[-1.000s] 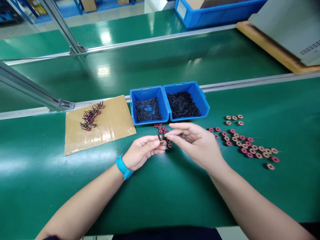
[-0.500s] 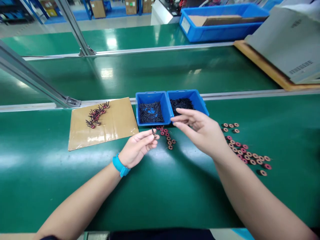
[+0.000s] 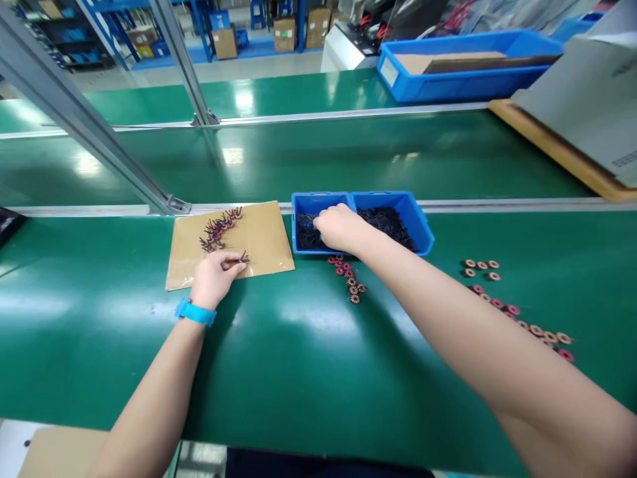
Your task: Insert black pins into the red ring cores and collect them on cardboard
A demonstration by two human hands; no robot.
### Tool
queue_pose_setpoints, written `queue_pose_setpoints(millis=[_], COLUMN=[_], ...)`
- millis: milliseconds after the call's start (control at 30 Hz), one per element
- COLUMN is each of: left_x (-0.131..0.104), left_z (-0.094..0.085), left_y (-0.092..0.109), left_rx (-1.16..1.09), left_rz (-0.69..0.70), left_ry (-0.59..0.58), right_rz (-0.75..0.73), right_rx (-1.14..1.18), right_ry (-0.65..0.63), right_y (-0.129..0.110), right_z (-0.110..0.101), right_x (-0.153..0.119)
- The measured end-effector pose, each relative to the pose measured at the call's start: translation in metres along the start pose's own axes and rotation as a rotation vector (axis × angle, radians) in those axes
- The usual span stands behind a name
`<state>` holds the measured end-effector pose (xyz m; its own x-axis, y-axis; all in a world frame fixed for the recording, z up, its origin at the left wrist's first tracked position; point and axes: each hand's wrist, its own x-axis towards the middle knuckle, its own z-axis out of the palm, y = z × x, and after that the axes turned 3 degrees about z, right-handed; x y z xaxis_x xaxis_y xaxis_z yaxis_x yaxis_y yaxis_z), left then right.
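1. The person's left hand [image 3: 215, 277], which wears a bright blue wristband [image 3: 195, 312], rests on the near edge of a flat brown cardboard sheet [image 3: 263, 236]. Its fingertips are pinched together on a small dark coil part with thin legs [image 3: 243, 257], which lies at the sheet's front edge.
2. Further back on the same sheet lies a small heap of similar red-and-black coil parts with legs [image 3: 217, 230], apart from the hand.
3. The right hand [image 3: 341, 228] reaches into the left one of two small blue plastic bins [image 3: 318, 201]. Its fingers are bent down into the black short pins [image 3: 304, 234] inside; I cannot tell if they grip any.
4. The right blue bin [image 3: 415, 222] stands touching the first one and holds also black pins.
5. Just in front of the bins, a short row of red and tan ring-shaped cores [image 3: 348, 277] lies on the green belt surface [image 3: 308, 358].
6. More of such cores [image 3: 517, 315] are scattered to the right, well apart from both hands.
7. A white label on the large blue tray [image 3: 472, 83] at the far side is too small to read.
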<state>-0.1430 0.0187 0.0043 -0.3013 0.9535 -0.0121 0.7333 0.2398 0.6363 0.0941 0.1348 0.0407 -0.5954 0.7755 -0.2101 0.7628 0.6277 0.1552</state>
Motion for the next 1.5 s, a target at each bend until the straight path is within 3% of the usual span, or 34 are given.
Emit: queue_pose_setpoints(millis=[100, 167, 233, 300, 367, 500, 567, 633, 733, 867, 1000, 1233, 1500], left_x=[0.005, 0.006, 0.003, -0.005, -0.018, -0.049, -0.061, -0.069, -0.073, -0.073, -0.070, -0.054, -0.045], left_z=[0.001, 0.001, 0.000, 0.004, 0.016, 0.059, 0.081, 0.098, 0.112, 0.114, 0.099, 0.078, 0.080], left_y=[-0.008, -0.009, -0.003, 0.011, 0.030, 0.070, 0.086, 0.099, 0.112, 0.116, 0.104, 0.087, 0.086], left_rx=[0.089, 0.135, 0.173, 0.165, 0.125, 0.035, 0.067, 0.136, 0.191, 0.109, -0.159, -0.789, -1.145], left_rz=[0.010, 0.003, 0.014, 0.104, 0.283, 0.655, 0.707, 0.707, 0.654, 0.573, 0.444, -0.026, -0.196], left_ry=[0.071, 0.183, 0.318, 0.373, 0.284, -0.288, -0.359, -0.337, -0.293, -0.288, -0.312, -0.397, -0.463], right_rz=[-0.018, -0.011, 0.006, 0.023, 0.037, 0.073, 0.078, 0.068, 0.050, 0.048, 0.056, 0.039, 0.154], right_rx=[0.006, 0.020, 0.034, 0.045, 0.055, 0.077, 0.091, 0.104, 0.117, 0.139, 0.181, 0.320, 0.536], right_ry=[0.006, 0.013, 0.012, 0.000, -0.012, -0.014, -0.020, -0.017, 0.006, 0.021, 0.033, 0.112, 0.296], right_y=[0.001, 0.002, 0.003, 0.004, 0.003, 0.000, -0.003, -0.005, -0.009, -0.009, -0.001, 0.019, 0.013], right_z=[0.002, 0.002, 0.002, 0.001, -0.001, -0.005, -0.006, -0.005, -0.003, -0.003, -0.008, -0.013, -0.009], right_x=[0.001, 0.001, 0.001, 0.002, 0.002, 0.002, 0.002, 0.003, 0.003, 0.003, -0.001, -0.023, -0.055])
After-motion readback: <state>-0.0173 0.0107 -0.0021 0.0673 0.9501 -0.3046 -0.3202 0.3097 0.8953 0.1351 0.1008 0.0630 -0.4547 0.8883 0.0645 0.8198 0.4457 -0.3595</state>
